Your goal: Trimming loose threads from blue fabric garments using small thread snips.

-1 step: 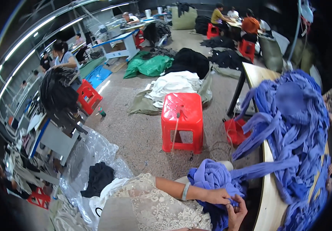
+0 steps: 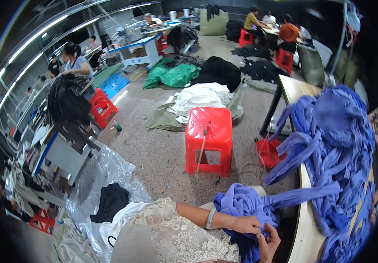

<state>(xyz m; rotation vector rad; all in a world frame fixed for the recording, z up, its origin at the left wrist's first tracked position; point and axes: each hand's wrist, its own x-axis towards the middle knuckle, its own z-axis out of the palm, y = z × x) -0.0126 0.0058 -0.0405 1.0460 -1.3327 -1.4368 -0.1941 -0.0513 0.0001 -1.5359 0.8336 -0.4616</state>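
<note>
My left hand [image 2: 247, 224], with a pale bangle [image 2: 211, 218] on its wrist, is closed in a pinch over my lap. Fingertip to fingertip with it, my right hand [image 2: 268, 242] is pinched too, thumb and forefinger bent toward each other. What sits between the fingertips is too small to make out. Bunched under and behind both hands lies a purple-blue knit fabric [image 2: 240, 199]. One long strip of it stretches right to a large heap of the same knit [image 2: 329, 144] on the wooden table [image 2: 305, 228].
A red plastic stool [image 2: 208, 127] stands ahead, with a cord over it. Clear plastic sheeting [image 2: 105, 164] and black cloth [image 2: 111, 202] lie to my left. Farther off are white cloth [image 2: 202, 98], a green sack [image 2: 171, 73], and people at worktables.
The whole view has shifted slightly. Both hands stay pinched together at nearly the same spot, and the knit has not visibly moved.
</note>
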